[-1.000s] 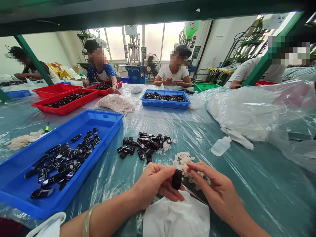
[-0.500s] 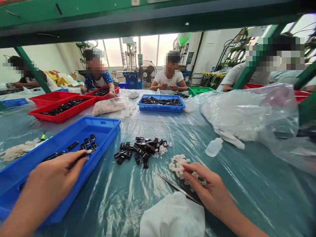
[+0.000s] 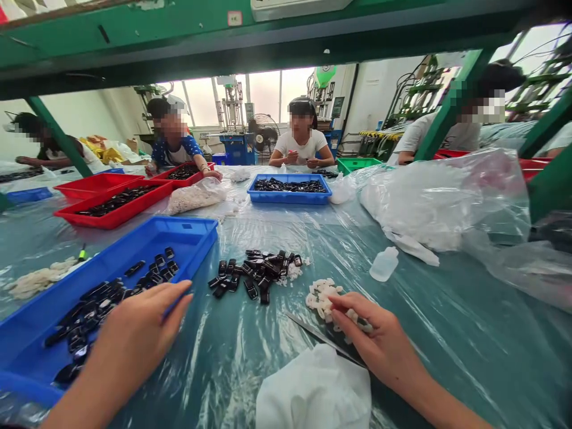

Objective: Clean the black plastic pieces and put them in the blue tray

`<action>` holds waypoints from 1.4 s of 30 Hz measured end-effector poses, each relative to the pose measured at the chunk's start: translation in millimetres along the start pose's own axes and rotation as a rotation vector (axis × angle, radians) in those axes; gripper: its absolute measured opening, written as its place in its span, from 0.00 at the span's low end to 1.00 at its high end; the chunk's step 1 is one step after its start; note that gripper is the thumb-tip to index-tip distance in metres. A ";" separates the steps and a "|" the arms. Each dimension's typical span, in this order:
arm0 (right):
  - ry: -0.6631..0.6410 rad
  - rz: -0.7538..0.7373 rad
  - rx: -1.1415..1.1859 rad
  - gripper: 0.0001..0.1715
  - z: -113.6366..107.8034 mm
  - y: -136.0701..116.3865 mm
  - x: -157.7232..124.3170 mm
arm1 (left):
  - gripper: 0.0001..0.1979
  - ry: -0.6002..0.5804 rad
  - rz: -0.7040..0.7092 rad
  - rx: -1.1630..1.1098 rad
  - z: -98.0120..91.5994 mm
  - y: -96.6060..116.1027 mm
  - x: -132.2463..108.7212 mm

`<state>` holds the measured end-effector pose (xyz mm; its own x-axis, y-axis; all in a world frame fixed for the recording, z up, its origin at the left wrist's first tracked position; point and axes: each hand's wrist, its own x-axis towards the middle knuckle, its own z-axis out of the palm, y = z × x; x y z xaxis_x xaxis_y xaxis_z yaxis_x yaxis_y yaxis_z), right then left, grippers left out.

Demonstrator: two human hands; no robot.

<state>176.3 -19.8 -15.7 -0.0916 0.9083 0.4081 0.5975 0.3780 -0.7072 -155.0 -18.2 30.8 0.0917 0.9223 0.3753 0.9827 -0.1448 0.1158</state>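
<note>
My left hand [image 3: 143, 328] hangs over the right edge of a blue tray [image 3: 196, 238], thumb and fingertips apart with nothing between them. Many black buckle-like pieces [image 3: 89, 310] lie in that tray. A heap of similar black pieces [image 3: 263, 268] sits on the plastic-covered table, beside small white bits [image 3: 294, 273]. My right hand [image 3: 379, 333] is at a pile of white pieces [image 3: 322, 295], its thumb and index finger pinched together; whatever they hold is too small to make out. Pointed metal tweezers or scissors [image 3: 313, 331] lie under the right hand, partly hidden, by a white cloth [image 3: 315, 387].
A small translucent bottle [image 3: 384, 264] and large plastic bags [image 3: 438, 196] are at the right. Farther back stand a blue tray [image 3: 289, 198] and red trays [image 3: 111, 220] of black pieces. Several people sit around the table. A green beam [image 3: 179, 56] crosses overhead.
My left hand has moved right, from above the blue tray's inside to its edge, and the dark piece it held is gone. My right hand stays at the white pile.
</note>
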 end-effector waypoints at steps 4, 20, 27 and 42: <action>0.014 -0.029 0.027 0.11 1.2 4.6 0.1 | 0.14 -0.390 0.036 0.110 18.8 53.3 18.9; -0.029 -0.167 0.005 0.09 -0.3 -2.3 -5.8 | 0.15 -0.476 0.097 -0.310 13.9 79.1 30.6; -0.310 0.028 0.190 0.12 -5.2 -18.1 -16.2 | 0.13 -0.965 0.206 -0.980 16.2 115.8 39.8; -0.364 0.534 0.678 0.11 4.2 -26.4 -15.3 | 0.13 -0.996 -0.331 -1.610 57.5 129.6 29.8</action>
<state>158.6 -43.0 -5.7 -0.2516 0.9484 -0.1927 0.0509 -0.1859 -0.9813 -15.7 11.2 4.0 0.5789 0.7356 -0.3519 -0.0229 0.4461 0.8947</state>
